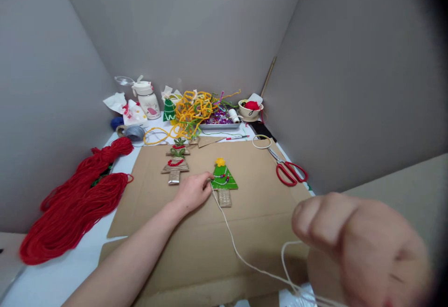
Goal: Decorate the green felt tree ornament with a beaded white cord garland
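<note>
A green tree ornament (224, 178), topped with a yellow flower and strung with beads, is seen lying at the centre of a cardboard sheet (252, 213). It is pinned at its left edge by the left hand (194, 191), whose fingers are drawn together with the tips on the felt. A white string (238, 251) is led from that edge towards the near right, where it appears to be gripped by the right hand (360, 248), curled into a blurred fist close to the camera. A jute-wound tree ornament (176, 162) is set just left of the left hand, red-handled scissors (289, 169) to the far right and red yarn (77, 204) at the left. Should the string be drawn too hard, the ornament could be dragged from under the fingertips or its beads dislodged. The slack loop by the fist could also be snagged.
</note>
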Demonstrator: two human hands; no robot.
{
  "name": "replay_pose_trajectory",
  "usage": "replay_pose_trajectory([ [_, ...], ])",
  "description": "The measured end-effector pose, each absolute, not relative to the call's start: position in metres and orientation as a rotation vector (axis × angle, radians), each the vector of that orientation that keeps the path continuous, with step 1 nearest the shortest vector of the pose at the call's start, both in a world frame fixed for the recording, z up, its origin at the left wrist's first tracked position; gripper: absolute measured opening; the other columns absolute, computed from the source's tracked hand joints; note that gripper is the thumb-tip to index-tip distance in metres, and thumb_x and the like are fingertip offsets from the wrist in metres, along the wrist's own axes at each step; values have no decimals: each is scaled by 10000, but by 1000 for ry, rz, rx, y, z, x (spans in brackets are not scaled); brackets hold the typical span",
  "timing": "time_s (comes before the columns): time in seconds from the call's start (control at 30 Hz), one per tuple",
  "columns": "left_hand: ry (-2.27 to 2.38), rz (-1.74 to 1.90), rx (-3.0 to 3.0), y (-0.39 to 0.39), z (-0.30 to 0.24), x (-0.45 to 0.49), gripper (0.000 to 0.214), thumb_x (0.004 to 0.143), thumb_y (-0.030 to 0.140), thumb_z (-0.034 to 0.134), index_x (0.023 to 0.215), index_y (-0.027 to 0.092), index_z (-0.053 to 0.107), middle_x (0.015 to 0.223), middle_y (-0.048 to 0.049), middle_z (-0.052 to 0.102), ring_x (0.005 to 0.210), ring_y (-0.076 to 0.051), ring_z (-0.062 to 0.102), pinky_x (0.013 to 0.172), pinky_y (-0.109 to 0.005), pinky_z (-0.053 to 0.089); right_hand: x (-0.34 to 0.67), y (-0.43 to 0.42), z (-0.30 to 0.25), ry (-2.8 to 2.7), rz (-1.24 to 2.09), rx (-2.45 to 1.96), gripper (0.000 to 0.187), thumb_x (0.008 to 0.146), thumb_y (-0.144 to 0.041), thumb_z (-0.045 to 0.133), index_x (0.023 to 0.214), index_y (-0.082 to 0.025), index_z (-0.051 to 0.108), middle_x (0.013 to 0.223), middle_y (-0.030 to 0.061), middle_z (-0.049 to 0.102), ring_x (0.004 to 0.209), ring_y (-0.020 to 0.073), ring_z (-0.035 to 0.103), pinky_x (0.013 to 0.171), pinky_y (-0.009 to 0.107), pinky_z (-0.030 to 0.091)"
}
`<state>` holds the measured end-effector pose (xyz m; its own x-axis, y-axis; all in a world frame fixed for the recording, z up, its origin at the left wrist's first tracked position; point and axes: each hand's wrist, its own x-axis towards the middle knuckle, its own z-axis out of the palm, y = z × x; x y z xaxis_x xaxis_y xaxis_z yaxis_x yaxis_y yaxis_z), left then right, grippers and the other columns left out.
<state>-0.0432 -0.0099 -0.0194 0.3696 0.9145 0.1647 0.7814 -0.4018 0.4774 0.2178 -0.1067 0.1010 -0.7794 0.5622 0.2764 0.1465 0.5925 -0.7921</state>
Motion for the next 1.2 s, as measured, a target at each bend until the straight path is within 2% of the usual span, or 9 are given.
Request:
replay_pose_trajectory([
  [0.1,1497,583,2310,-9,-20,-43,246,813,199,484,1007,217,635,719,-12,669,635,-152,593,588,-244,353,199,-89,110,-2041,1373,-316,210,856,-428,564,772,-245,626,466,-8,474,451,83,435,503,236,335],
  [0.17,1505,577,2298,-9,-19,-44,226,832,227,480,990,213,641,734,-18,675,656,-155,598,597,-244,357,195,-79,106,-2042,1488,-343,138,847,-328,609,805,-202,648,536,-6,505,531,75,488,542,204,359],
  [0.3,1507,571,2279,-7,-20,-44,218,856,259,469,981,217,643,764,-24,683,687,-159,604,613,-245,364,196,-66,85,-2124,1597,-481,141,823,-272,639,810,-133,663,615,13,538,579,76,490,543,193,357],
  [0.5,1573,628,2229,-5,-21,-44,209,850,236,470,958,224,649,703,-10,656,649,-156,581,610,-249,357,190,-56,65,-2278,1639,-746,261,834,-366,607,800,-112,655,651,2,537,561,61,420,517,181,317],
  [0.7,1648,914,2026,-3,-21,-45,214,831,236,472,940,190,650,559,29,496,552,-123,479,570,-229,332,183,-52,50,-2411,1555,-964,224,838,-352,592,795,-138,642,656,-17,542,575,65,414,542,175,311],
  [0.87,1570,1076,1780,-2,-20,-44,204,817,271,486,904,174,644,533,60,389,502,-97,383,534,-213,312,177,-51,40,-2378,1456,-1136,202,847,-325,567,765,-148,620,631,-29,549,550,62,408,512,166,288],
  [1.03,1470,1085,1558,-1,-14,-42,217,790,306,509,889,165,641,538,61,375,505,-93,350,507,-202,290,171,-49,33,-2353,1355,-1239,312,788,-442,636,703,-146,588,588,-39,498,548,67,393,504,174,263],
  [1.2,1386,1080,1409,2,-13,-44,238,773,343,546,885,157,645,605,35,490,509,-84,356,498,-203,283,170,-49,31,-2364,1364,-1224,350,790,-492,618,729,-147,612,605,-28,516,563,77,408,510,183,262],
])
